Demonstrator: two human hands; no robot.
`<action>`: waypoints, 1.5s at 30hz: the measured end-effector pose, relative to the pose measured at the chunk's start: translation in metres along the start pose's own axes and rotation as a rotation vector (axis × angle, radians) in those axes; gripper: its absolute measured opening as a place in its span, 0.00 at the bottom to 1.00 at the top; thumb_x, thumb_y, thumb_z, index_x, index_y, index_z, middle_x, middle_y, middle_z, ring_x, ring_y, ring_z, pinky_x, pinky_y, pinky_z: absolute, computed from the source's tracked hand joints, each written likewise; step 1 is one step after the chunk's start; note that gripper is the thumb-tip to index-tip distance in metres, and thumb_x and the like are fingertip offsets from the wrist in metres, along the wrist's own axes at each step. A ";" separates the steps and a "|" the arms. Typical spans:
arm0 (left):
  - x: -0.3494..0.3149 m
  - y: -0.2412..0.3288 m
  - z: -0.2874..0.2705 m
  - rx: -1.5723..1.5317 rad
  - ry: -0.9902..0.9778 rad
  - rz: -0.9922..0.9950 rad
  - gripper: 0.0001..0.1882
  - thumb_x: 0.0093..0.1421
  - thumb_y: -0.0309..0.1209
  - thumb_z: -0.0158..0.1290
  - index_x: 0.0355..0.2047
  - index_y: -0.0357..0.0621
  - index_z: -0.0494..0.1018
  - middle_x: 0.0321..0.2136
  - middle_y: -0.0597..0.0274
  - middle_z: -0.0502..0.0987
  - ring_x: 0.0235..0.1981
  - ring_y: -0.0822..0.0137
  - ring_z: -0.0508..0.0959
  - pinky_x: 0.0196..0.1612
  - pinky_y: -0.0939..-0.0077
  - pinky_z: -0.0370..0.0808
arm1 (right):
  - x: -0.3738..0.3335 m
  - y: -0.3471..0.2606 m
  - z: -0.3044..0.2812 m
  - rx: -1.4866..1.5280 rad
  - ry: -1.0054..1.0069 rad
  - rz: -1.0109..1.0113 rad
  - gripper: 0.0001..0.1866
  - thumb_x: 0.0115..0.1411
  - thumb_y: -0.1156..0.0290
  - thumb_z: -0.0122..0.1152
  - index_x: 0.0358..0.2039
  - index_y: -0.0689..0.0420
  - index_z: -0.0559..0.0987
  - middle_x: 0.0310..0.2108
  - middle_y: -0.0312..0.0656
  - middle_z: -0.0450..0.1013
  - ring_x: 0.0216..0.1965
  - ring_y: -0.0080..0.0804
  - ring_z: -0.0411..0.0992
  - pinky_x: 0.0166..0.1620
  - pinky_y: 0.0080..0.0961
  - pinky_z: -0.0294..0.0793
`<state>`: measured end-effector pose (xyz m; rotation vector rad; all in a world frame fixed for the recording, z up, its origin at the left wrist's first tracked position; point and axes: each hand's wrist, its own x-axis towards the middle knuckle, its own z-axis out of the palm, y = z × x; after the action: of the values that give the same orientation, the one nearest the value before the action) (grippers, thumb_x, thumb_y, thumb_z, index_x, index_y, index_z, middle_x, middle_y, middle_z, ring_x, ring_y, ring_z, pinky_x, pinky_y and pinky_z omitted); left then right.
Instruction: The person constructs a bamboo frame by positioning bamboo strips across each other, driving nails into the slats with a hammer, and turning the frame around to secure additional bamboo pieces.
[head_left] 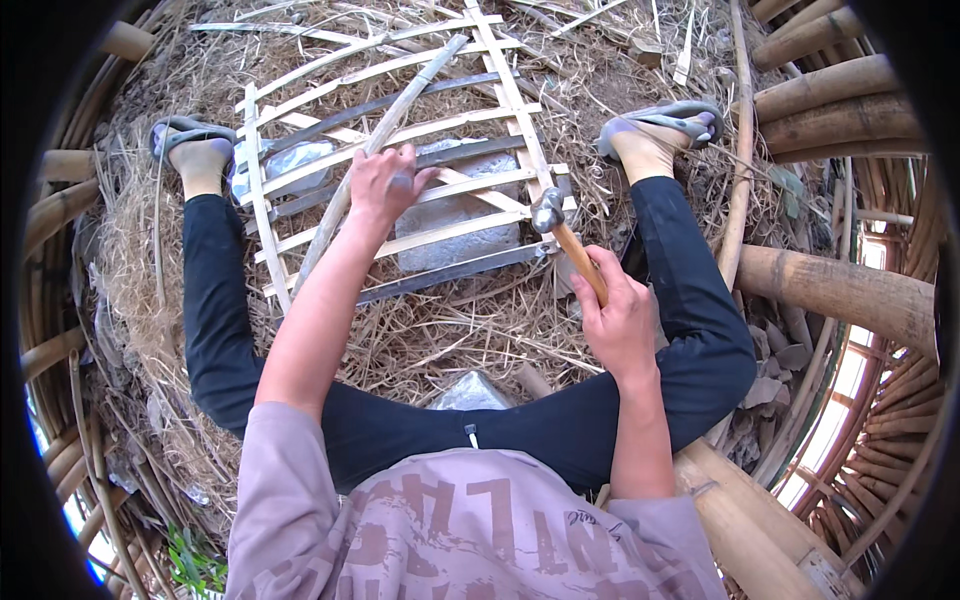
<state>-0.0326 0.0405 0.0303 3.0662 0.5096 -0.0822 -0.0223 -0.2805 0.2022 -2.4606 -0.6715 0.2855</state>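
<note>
In front of me lies a lattice of pale and dark bamboo slats, crossed by side strips and a diagonal. My left hand rests on its middle, fingers bent over a slat and thumb out to the right. Along that hand's left side a long grey-brown stick slants across the lattice. My right hand is wrapped round the wooden handle of a hammer. The metal hammer head sits at the lattice's right side strip, near a lower corner; whether it touches cannot be told.
A grey stone block lies under the lattice, with clear plastic to its left. Dry straw covers the ground. My legs spread either side. Thick bamboo poles stick out on the right; a split bamboo piece lies at lower right.
</note>
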 end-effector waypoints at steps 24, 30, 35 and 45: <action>0.018 -0.045 0.005 0.147 0.214 -0.046 0.27 0.65 0.62 0.52 0.36 0.51 0.81 0.33 0.61 0.86 0.35 0.67 0.85 0.46 0.59 0.67 | 0.012 0.003 0.018 -0.126 -0.094 -0.058 0.18 0.66 0.65 0.62 0.53 0.58 0.76 0.39 0.52 0.81 0.34 0.54 0.81 0.35 0.45 0.80; 0.003 0.029 0.003 -0.077 0.325 0.035 0.33 0.69 0.56 0.47 0.68 0.51 0.67 0.71 0.50 0.60 0.74 0.55 0.54 0.71 0.42 0.52 | 0.036 0.005 0.026 -0.431 -0.264 -0.391 0.16 0.66 0.66 0.61 0.53 0.54 0.75 0.27 0.41 0.76 0.27 0.39 0.80 0.31 0.36 0.79; -0.005 0.048 0.040 -0.222 0.166 -0.017 0.34 0.71 0.54 0.41 0.74 0.60 0.56 0.78 0.55 0.43 0.79 0.53 0.40 0.71 0.25 0.29 | 0.053 0.024 0.045 -0.752 -0.310 -0.337 0.16 0.68 0.64 0.57 0.55 0.50 0.74 0.24 0.38 0.74 0.23 0.36 0.79 0.23 0.36 0.76; -0.001 0.051 0.048 -0.295 0.263 -0.015 0.33 0.71 0.53 0.41 0.73 0.60 0.58 0.76 0.53 0.49 0.77 0.49 0.46 0.70 0.21 0.29 | 0.074 0.065 0.078 -0.665 -0.164 -0.480 0.21 0.63 0.73 0.57 0.57 0.51 0.74 0.28 0.38 0.70 0.28 0.35 0.77 0.26 0.31 0.77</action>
<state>-0.0195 -0.0097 -0.0164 2.7952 0.5027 0.3664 0.0404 -0.2515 0.0974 -2.7747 -1.6067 0.0755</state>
